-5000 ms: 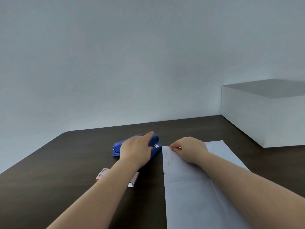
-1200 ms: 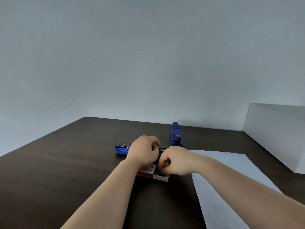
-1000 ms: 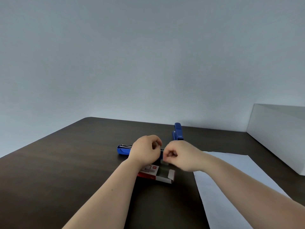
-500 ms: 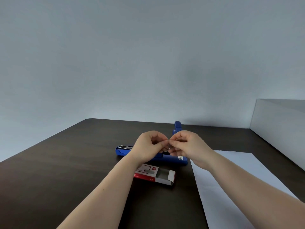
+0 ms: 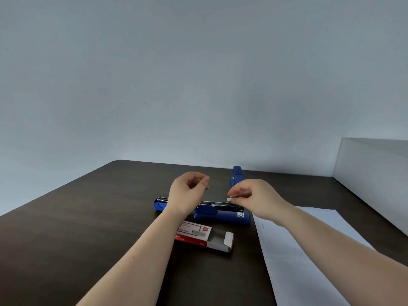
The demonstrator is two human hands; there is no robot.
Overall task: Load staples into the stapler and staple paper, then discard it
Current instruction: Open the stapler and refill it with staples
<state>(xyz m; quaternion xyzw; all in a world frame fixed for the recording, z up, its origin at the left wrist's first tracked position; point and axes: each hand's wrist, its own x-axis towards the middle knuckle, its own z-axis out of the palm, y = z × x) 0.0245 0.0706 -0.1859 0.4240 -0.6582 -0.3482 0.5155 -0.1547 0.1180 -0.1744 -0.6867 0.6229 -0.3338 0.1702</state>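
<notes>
The blue stapler [image 5: 223,214] lies flipped wide open on the dark table, its metal staple channel facing up and its lid [image 5: 237,176] pointing away. My right hand [image 5: 251,197] hovers over the channel's right end, pinching a small silvery strip of staples [image 5: 229,199] between thumb and fingers. My left hand [image 5: 187,191] is raised above the stapler's middle with its fingers curled; I cannot tell whether it holds a piece of the strip. The red and white staple box [image 5: 198,236] lies open in front of the stapler. White paper [image 5: 309,250] lies to the right.
A large white box [image 5: 375,182] stands at the table's right side against the wall. The dark table [image 5: 77,239] curves away at its far left corner, with the plain grey wall behind.
My hands had met over the stapler, fingertips together on the staples; now they have drawn apart, the right one keeping a small strip. Before that my right hand came up from the staple box.
</notes>
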